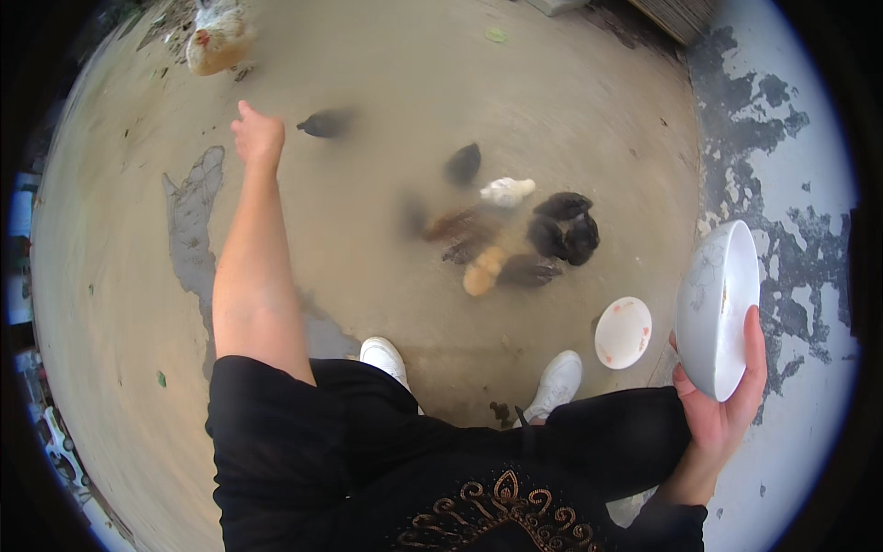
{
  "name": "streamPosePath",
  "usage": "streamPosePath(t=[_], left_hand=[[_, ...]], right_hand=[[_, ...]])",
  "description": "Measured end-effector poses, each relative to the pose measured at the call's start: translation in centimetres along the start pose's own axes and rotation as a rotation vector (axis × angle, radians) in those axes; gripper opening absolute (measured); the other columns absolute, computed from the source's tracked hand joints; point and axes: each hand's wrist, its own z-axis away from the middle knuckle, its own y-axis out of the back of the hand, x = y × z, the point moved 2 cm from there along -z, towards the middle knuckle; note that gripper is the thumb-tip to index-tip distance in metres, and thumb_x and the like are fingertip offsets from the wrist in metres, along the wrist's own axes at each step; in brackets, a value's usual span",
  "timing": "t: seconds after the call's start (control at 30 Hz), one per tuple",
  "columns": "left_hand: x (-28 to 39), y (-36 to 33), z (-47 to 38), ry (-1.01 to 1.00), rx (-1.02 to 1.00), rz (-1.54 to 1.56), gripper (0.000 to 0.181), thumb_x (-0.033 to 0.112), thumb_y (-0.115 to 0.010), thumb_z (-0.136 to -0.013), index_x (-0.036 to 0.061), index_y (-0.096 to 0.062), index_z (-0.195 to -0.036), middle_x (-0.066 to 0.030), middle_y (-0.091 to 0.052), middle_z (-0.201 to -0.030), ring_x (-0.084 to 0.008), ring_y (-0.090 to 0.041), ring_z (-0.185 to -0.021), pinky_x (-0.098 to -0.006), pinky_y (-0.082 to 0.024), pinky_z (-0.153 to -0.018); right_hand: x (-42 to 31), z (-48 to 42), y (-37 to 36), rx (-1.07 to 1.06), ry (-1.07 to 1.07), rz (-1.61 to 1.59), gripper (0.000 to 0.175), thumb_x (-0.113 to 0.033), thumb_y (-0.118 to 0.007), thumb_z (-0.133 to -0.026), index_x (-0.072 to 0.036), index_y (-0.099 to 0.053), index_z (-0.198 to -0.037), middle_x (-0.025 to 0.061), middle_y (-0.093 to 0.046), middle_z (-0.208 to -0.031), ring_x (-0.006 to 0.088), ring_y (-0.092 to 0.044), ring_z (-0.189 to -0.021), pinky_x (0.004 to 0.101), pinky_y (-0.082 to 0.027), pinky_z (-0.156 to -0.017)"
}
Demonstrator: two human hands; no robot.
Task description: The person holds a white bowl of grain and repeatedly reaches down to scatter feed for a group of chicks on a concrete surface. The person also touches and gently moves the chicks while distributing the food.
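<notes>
My left hand [259, 136] reaches out over the concrete floor at the upper left, some fingers extended and apart, with nothing visible in them. Its nearest bird is a dark chick [324, 125], blurred, just to the right. On the far right, my right hand [721, 407] grips a white bowl [703, 310] with a grey flower pattern. The bowl is tipped on its side, and its inside is mostly hidden from me. Several chicks crowd together ahead of my feet, among them a white chick [507, 192], black chicks [566, 228] and a tan chick [483, 272].
A white dish [623, 333] with orange marks lies on the floor by my white right shoe [557, 379]. A white-and-tan hen [217, 41] stands at the upper left. Along the right runs a wall [793, 179] with peeling paint. A grey patch [195, 221] marks the floor.
</notes>
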Motion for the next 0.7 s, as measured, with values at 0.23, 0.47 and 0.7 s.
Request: streamPosePath(t=[0.23, 0.47, 0.7], left_hand=[[-0.2, -2.3, -1.8, -0.097, -0.087, -0.050, 0.060, 0.021, -0.050, -0.082, 0.0095, -0.039, -0.140, -0.0274, -0.046, -0.135, -0.0424, -0.050, -0.121, -0.0473, -0.043, -0.100], [-0.4, -3.7, -2.5, -0.131, -0.098, -0.064, 0.064, 0.027, -0.052, -0.080, 0.0101, -0.039, -0.141, -0.0265, -0.044, -0.137, -0.0408, -0.046, -0.126, -0.0471, -0.041, -0.102], [-0.4, -4.5, -3.1, -0.168, -0.089, -0.068, 0.065, 0.026, -0.052, -0.080, 0.0109, -0.040, -0.142, -0.0260, -0.047, -0.136, -0.0405, -0.046, -0.127, -0.0459, -0.040, -0.103]], right_hand=[[-0.5, 0.9, -0.3, 0.034, 0.054, 0.017, 0.072, -0.004, -0.070, -0.080, 0.002, -0.034, -0.142, 0.0179, -0.051, -0.130, 0.0292, -0.057, -0.113, 0.0379, -0.052, -0.088], [0.0, -0.2, 0.5, 0.013, -0.014, -0.012, 0.049, -0.035, -0.052, -0.096, -0.003, -0.045, -0.133, 0.0160, -0.060, -0.116, 0.0309, -0.064, -0.095, 0.0426, -0.058, -0.070], [0.0, 0.4, 0.0, -0.044, 0.045, 0.080, 0.048, -0.029, -0.054, -0.096, -0.002, -0.044, -0.134, 0.0153, -0.059, -0.117, 0.0265, -0.063, -0.098, 0.0401, -0.056, -0.078]])
